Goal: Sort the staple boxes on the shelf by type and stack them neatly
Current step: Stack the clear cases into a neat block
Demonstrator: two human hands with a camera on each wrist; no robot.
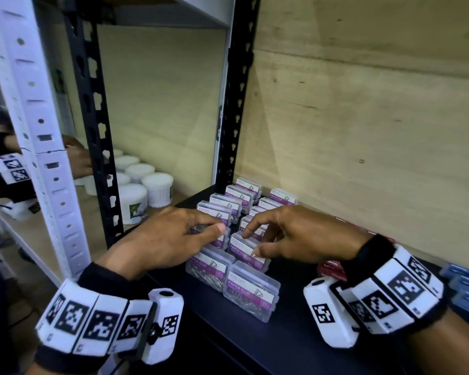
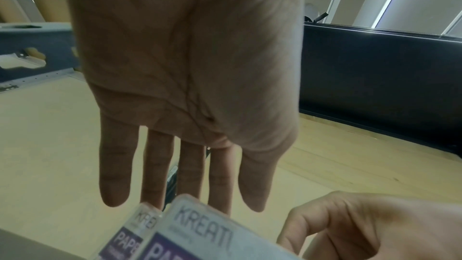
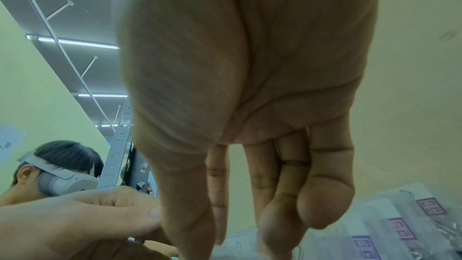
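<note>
Right hand (image 1: 290, 234): thumb in front, fingertips on the back top edge of one clear paper-clip box (image 1: 245, 250), so it pinches that box, second from the front in the right-hand row. Left hand (image 1: 171, 239): fingers nearly straight, laid over a box (image 1: 220, 240) in the left-hand row, thumb at its near edge; reads as steadying, not gripping, and the left wrist view shows the fingers extended. Both rows (image 1: 236, 220) sit on the dark shelf (image 1: 295, 334) by the black upright (image 1: 236, 104), running front to back toward the wooden back panel (image 1: 363, 117). Boxes stand on a long edge, labels up and toward the viewer, long axis across the shelf, left to right. Risks, my read: neighbours are packed touching, so pulling the pinched box up may drag or tip the front box (image 1: 251, 292), and a domino along the row looks plausible. The pinch is high and shallow on smooth plastic, so it could slip. Red boxes (image 1: 332, 269) and blue boxes (image 1: 466, 288) lie to the right, partly hidden by the wrist; an elbow swing could knock them.
</note>
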